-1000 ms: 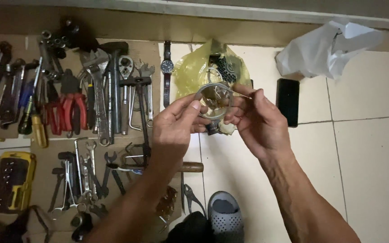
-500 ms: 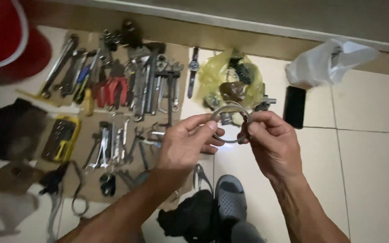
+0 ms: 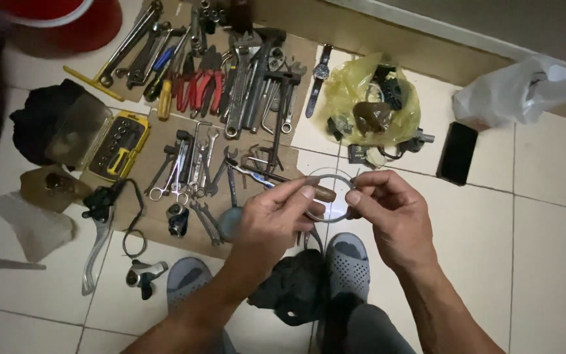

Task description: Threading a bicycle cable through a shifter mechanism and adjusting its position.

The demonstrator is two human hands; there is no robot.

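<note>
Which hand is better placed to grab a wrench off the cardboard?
Probably the left hand: it hovers over the cardboard's wrenches. The right hand, sharing the ring, is over bare tile.

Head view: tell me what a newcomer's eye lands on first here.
First, the two hands at centre: the left hand and right hand pinch a thin clear ring between their fingers above a tiled floor. Next, the spread of wrenches and pliers laid out on cardboard at upper left. Then the yellow plastic bag of small parts just beyond the hands, with a black phone to its right.
</note>
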